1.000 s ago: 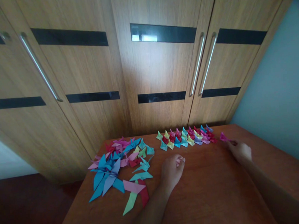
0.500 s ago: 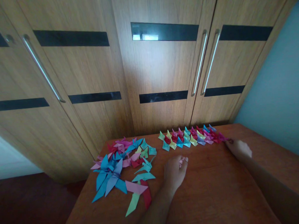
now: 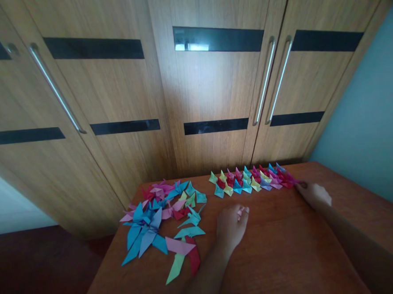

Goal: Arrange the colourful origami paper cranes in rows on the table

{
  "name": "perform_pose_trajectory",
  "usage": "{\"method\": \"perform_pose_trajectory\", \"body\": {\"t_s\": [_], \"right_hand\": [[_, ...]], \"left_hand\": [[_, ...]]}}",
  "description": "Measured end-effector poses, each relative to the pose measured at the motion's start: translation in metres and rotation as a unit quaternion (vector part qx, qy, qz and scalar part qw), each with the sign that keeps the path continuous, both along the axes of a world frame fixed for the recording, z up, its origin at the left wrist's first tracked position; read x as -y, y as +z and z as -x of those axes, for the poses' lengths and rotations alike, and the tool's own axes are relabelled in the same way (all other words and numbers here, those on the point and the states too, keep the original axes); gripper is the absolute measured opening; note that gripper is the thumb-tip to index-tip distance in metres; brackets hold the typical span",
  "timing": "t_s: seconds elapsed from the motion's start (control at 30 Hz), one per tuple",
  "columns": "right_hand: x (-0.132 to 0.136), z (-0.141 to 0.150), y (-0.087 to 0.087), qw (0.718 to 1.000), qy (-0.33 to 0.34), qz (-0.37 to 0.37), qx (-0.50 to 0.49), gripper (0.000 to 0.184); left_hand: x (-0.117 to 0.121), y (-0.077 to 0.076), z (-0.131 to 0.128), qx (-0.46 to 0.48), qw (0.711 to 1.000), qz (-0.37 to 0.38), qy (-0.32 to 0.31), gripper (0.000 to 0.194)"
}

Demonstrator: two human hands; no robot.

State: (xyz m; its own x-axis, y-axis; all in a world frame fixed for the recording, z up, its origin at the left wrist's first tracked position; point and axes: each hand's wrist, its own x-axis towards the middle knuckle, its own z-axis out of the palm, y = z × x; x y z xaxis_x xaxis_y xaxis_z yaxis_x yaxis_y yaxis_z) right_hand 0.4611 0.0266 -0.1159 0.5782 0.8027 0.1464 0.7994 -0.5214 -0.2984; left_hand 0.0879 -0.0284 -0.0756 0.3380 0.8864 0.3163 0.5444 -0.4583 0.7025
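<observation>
My right hand [image 3: 314,196] reaches to the far right end of the rows of small folded-paper pieces [image 3: 247,187]. Its thumb and fingers pinch the tip of a magenta origami crane [image 3: 290,181] there. Over the middle of the table my left hand [image 3: 232,224] is curled into a loose fist, with nothing visible in it. Left of that hand lie a teal paper crane [image 3: 193,217] and a flat teal folded strip [image 3: 190,232]. Farther left spreads a loose heap of blue, pink and red paper cranes [image 3: 146,225].
Pink, green and red folded strips [image 3: 180,245] overlap near my left forearm. The brown wooden table [image 3: 282,248] backs onto a wooden wardrobe [image 3: 209,88] with long metal handles. A pale blue wall [image 3: 364,123] stands on the right.
The view has shifted very slightly. Both hands keep nearly the same places, the right one still at the magenta crane.
</observation>
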Motion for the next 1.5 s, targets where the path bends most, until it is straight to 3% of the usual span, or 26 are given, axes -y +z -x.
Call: {"method": "perform_pose_trajectory", "body": {"t_s": [0.33, 0.53, 0.67, 0.73, 0.9, 1.13, 1.23, 1.33, 1.5], "right_hand": [[0.009, 0.007, 0.003, 1.0, -0.017, -0.006, -0.019, 0.05], [0.026, 0.027, 0.002, 0.975, -0.116, -0.176, -0.071, 0.045], [0.036, 0.068, 0.004, 0.947, -0.128, -0.259, -0.136, 0.043], [0.039, 0.096, 0.005, 0.937, -0.109, -0.278, -0.181, 0.042], [0.043, 0.154, 0.007, 0.931, 0.046, -0.251, -0.263, 0.043], [0.043, 0.161, 0.007, 0.946, 0.115, -0.199, -0.227, 0.035], [0.043, 0.159, 0.005, 0.948, 0.128, -0.19, -0.222, 0.035], [0.043, 0.159, 0.005, 0.946, 0.138, -0.19, -0.224, 0.034], [0.044, 0.159, 0.005, 0.942, 0.155, -0.193, -0.229, 0.033]], "left_hand": [[0.0, -0.001, 0.0, -0.002, 1.0, -0.008, 0.001, 0.036], [-0.001, -0.001, 0.0, 0.001, 1.0, -0.001, -0.001, 0.036], [0.0, -0.001, 0.0, 0.008, 1.0, -0.002, -0.006, 0.035], [0.0, -0.001, 0.001, 0.02, 1.0, 0.002, -0.009, 0.032], [0.003, -0.001, 0.003, 0.045, 0.999, 0.011, -0.01, 0.025], [0.013, -0.001, 0.011, 0.049, 0.999, 0.011, 0.003, 0.021], [0.02, 0.009, 0.027, 0.043, 0.999, -0.006, 0.004, 0.023], [0.021, 0.032, 0.058, 0.015, 0.998, -0.054, 0.023, 0.022], [0.007, 0.065, 0.129, -0.078, 0.979, -0.12, 0.147, 0.018]]}}
